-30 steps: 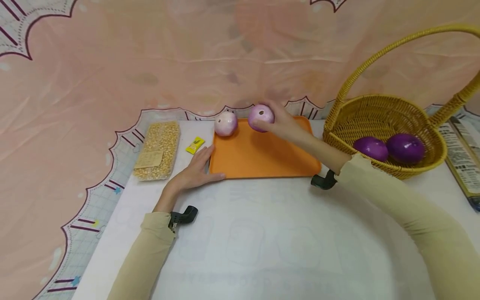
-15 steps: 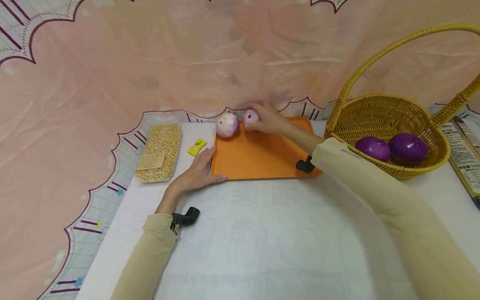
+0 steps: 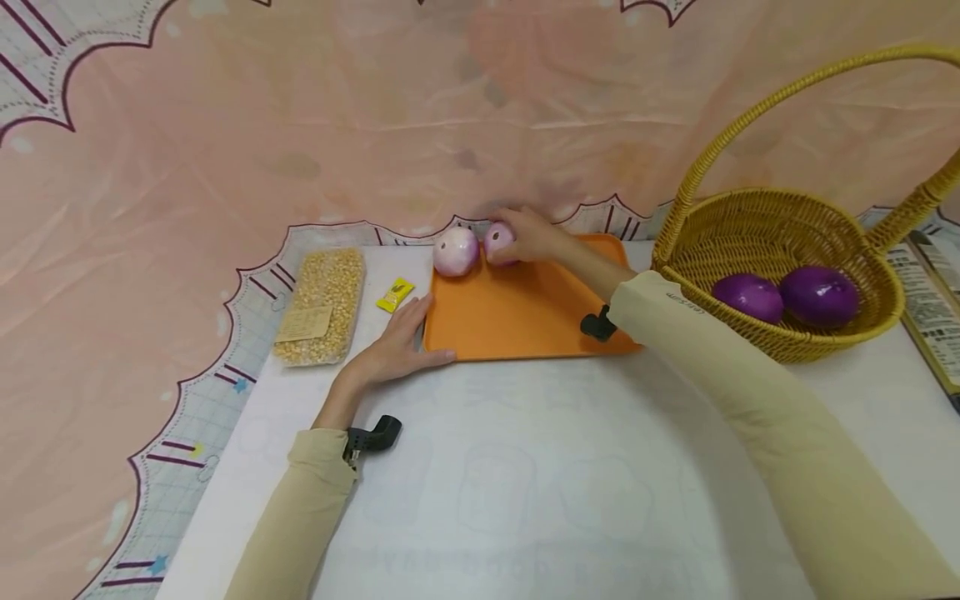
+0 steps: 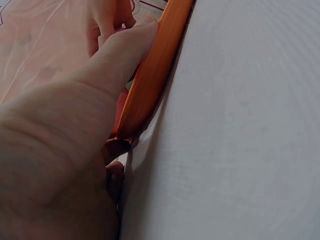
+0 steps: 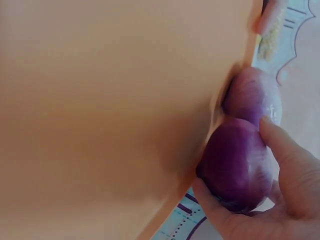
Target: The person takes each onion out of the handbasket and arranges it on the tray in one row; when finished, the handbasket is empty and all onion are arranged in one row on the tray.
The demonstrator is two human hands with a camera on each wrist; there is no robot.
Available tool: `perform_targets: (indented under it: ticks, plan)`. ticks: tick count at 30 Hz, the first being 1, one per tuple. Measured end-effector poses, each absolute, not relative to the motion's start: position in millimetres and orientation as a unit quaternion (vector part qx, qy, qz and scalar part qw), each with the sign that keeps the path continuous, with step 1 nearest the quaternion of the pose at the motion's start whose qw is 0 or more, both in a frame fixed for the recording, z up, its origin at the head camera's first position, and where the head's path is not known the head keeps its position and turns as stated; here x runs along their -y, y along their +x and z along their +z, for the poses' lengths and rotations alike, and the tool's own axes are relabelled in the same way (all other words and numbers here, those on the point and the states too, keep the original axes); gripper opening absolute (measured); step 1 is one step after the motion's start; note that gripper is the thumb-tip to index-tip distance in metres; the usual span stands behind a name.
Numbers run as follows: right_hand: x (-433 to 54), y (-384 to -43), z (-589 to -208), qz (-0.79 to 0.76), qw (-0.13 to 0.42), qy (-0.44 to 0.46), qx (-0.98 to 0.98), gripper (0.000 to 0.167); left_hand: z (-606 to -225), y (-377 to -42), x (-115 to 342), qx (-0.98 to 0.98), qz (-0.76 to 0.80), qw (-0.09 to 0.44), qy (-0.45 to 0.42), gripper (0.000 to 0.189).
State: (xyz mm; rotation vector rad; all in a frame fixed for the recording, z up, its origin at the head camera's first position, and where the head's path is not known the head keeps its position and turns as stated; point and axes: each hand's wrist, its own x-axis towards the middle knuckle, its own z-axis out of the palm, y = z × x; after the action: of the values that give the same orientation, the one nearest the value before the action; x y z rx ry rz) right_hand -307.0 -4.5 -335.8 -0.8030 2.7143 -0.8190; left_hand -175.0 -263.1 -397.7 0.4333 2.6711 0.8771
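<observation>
My right hand (image 3: 536,237) grips a purple onion (image 3: 496,241) at the back of the orange tray (image 3: 517,321). Thumb and fingers curl round the onion's sides in the right wrist view, where it overlaps a second, paler onion (image 5: 254,90). That second onion sits at the tray's back left corner in the head view. My left hand (image 3: 396,348) rests on the tray's front left corner, fingers fairly straight along the left side. Its thumb lies on the front rim in the left wrist view; the other fingers are partly hidden there.
A wicker basket (image 3: 738,221) with a tall handle stands to the right, two dark purple onions (image 3: 819,297) inside. Left of the tray lie a bag of corn kernels (image 3: 330,283) and a small yellow packet (image 3: 395,294). A printed package (image 3: 930,308) is at the far right.
My right hand has moved the onion left and slightly down, close beside the other onion. My left hand has stayed on the tray corner.
</observation>
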Motion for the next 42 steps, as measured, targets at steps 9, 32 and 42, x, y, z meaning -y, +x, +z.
perform_targets:
  ticks: [9, 32, 42]
  plan:
    - [7, -309, -335, -0.277, 0.105, -0.273, -0.915, 0.072, -396, -175, 262, -0.929, 0.303, 0.149, 0.149, 0.105]
    - [-13, -287, -341, -0.291, 0.011, -0.250, -0.923, 0.067, -397, -172, 257, -0.927, 0.308, 0.151, 0.148, 0.105]
    - [-49, -232, -355, -0.324, -0.016, -0.301, -0.897, 0.048, -397, -173, 260, -0.928, 0.308, 0.154, 0.142, 0.106]
